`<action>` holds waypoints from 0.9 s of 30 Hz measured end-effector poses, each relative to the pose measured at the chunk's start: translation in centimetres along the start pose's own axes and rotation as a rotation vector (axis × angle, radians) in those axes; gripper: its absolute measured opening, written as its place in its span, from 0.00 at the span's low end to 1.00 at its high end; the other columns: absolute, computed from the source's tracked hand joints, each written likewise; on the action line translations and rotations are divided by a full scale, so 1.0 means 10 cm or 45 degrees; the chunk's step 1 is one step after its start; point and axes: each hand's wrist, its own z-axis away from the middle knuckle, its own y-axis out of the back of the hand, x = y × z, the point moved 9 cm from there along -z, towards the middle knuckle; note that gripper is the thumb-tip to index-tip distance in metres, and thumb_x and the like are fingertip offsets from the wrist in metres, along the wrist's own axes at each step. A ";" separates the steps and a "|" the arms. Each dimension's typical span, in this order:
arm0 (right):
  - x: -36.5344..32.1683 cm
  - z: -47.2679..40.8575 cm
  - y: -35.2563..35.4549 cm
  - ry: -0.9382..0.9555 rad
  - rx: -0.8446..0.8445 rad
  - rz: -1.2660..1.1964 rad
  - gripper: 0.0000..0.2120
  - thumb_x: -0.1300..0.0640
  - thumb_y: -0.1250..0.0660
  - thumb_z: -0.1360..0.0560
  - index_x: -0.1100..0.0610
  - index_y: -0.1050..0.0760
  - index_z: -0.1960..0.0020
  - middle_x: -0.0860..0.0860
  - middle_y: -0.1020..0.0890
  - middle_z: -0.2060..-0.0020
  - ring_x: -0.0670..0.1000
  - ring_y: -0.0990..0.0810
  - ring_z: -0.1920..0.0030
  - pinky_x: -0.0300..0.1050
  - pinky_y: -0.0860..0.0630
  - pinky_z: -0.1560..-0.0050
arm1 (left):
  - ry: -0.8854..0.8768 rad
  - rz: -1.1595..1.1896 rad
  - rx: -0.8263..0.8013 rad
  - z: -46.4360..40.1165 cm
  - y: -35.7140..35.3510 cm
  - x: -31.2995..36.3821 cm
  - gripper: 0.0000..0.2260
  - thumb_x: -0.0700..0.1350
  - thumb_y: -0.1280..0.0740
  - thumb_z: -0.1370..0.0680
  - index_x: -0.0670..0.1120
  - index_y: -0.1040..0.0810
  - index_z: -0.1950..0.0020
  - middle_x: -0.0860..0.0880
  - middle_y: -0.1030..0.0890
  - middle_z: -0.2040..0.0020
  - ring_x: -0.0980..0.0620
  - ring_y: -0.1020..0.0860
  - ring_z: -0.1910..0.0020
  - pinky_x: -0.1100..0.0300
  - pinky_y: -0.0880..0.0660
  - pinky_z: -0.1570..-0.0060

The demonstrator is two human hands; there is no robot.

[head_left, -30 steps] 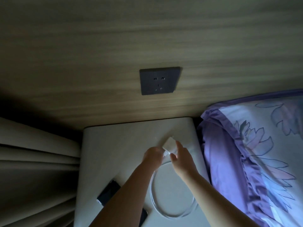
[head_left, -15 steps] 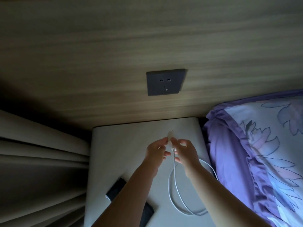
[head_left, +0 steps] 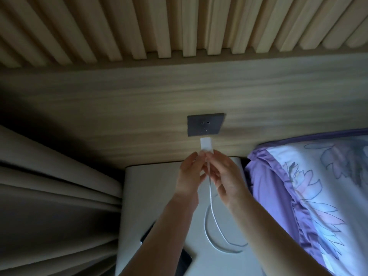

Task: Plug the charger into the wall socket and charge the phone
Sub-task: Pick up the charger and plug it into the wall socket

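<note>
A white charger block (head_left: pixel 206 144) is held up just below the dark grey wall socket (head_left: pixel 205 124), a small gap apart from it. My left hand (head_left: pixel 190 172) and my right hand (head_left: pixel 227 176) both pinch the charger's lower end, fingertips meeting around it. Its white cable (head_left: pixel 211 208) hangs down between my hands and loops on the white bedside table (head_left: pixel 151 196). A dark phone (head_left: pixel 184 261) lies on the table's near part, mostly hidden under my left forearm.
The socket sits in a wood-grain wall panel (head_left: pixel 119 108) with vertical slats (head_left: pixel 179 22) above. Beige curtains (head_left: pixel 55 196) hang at the left. A purple floral pillow (head_left: pixel 318 196) lies on the bed at the right, touching the table's edge.
Both hands have lifted the charger off the table up toward the socket. The cable trails up with it. The view has tilted upward, so the slats now show.
</note>
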 end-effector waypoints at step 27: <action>-0.29 -0.05 -0.01 -0.046 0.344 0.203 0.09 0.46 0.29 0.29 0.52 0.21 0.62 0.47 0.21 0.69 0.43 0.24 0.66 0.33 0.29 0.63 | 0.215 0.025 -0.052 0.53 0.05 -0.35 0.08 0.41 0.37 0.21 0.43 0.18 0.53 0.49 0.18 0.68 0.52 0.19 0.69 0.59 0.21 0.59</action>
